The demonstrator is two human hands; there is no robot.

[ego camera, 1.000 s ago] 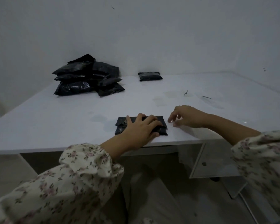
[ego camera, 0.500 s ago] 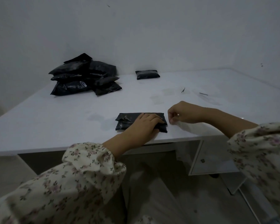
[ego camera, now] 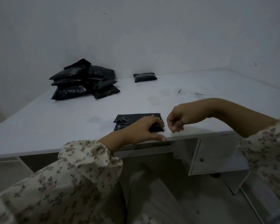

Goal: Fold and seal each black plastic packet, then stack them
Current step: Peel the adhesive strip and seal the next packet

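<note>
The black packet (ego camera: pixel 128 120) looks soft and slippery; best hold its folded edge. The left hand (ego camera: pixel 139 130) curls over its right end. The right hand (ego camera: pixel 179 120) is curled up; I cannot tell what it holds.

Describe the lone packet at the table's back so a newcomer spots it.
On the white table, look along the far edge by the wall, right of the heap of black plastic packets. The small folded black plastic packet lies flat alone, touching nothing, unlike the near packet under the left hand.
</note>
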